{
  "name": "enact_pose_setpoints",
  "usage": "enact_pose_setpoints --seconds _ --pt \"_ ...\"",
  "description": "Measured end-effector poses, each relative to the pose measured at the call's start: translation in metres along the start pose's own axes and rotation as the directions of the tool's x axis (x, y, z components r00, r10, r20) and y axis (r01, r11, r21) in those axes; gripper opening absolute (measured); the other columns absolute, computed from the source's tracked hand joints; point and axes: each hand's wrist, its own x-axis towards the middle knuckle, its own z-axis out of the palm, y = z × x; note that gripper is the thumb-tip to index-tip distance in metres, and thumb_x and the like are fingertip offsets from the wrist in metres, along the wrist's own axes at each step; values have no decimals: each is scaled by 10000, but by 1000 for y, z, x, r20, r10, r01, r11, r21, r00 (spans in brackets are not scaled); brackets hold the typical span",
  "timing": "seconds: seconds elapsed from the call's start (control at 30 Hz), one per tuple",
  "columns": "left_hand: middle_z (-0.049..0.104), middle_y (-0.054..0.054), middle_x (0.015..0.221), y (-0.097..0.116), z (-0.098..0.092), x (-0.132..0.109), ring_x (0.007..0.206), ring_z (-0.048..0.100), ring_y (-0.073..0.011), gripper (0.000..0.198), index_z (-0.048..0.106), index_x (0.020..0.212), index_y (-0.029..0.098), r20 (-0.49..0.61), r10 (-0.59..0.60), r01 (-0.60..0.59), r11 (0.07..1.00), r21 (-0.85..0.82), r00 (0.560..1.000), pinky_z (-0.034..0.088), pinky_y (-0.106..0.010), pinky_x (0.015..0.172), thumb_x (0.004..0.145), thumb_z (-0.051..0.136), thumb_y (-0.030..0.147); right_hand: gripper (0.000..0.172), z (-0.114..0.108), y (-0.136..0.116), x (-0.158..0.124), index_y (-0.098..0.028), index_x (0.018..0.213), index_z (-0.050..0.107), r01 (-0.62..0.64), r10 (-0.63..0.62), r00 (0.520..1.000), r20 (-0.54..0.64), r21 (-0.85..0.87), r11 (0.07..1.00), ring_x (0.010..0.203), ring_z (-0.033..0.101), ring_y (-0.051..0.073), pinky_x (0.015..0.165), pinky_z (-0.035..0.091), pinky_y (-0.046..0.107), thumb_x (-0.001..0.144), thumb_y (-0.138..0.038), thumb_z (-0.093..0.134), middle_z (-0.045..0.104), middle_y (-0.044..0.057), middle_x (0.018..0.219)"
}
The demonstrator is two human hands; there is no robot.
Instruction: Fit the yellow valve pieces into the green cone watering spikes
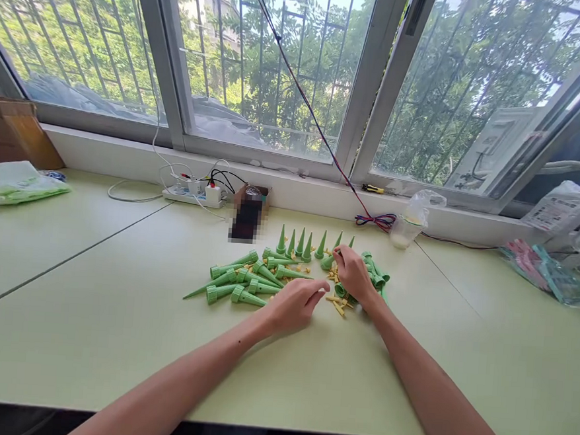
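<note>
A heap of green plastic cone spikes (246,281) lies on the pale green table (114,311), and a row of them (301,243) stands upright behind it. Small yellow parts (337,305) are scattered among them. My left hand (296,304) hovers by the lying spikes, fingers curled with the tips pinched together; what they hold, if anything, is too small to make out. My right hand (353,271) is closed over a green piece (327,262) beside more green pieces (375,271).
A power strip with plugs and cables (195,191) lies by the window sill, a blurred dark object (247,216) next to it. A plastic bag over a cup (409,222) stands at the back right. Bags (17,182) lie far left, packets (545,268) far right.
</note>
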Motion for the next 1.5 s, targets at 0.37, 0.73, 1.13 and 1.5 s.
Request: enact_pose_setpoints --seconds 0.37,0.73,1.13,1.5 --pt "605 -35 790 -7 -1 2 652 530 -139 190 622 900 165 -89 -46 55 992 112 995 396 -244 627 893 434 138 221 -2 -1 0 -166 1103 534 -32 32 999 -2 11 999 706 593 190 635 410 268 960 -279 411 647 56 834" --pt "623 -94 916 -27 -14 5 904 524 -251 271 646 894 153 -233 -221 303 854 422 947 399 -372 829 741 465 22 198 -6 -21 -9 -163 1071 561 13 -20 993 -119 -61 998 677 578 169 609 420 261 965 -232 409 627 80 928" --pt "629 -117 927 -23 -17 5 940 509 -286 274 627 965 165 -127 -386 391 749 536 914 356 -382 803 824 414 66 193 19 -53 -27 -188 998 630 202 -206 969 137 42 979 842 585 198 728 467 286 949 -134 451 630 75 894" --pt "627 -127 989 -29 -16 6 949 537 -274 310 590 1126 150 -85 -446 417 731 540 891 363 -373 827 879 409 103 253 26 -53 -31 -186 998 663 264 -282 936 211 108 958 935 546 210 820 477 340 912 -59 462 650 87 968"
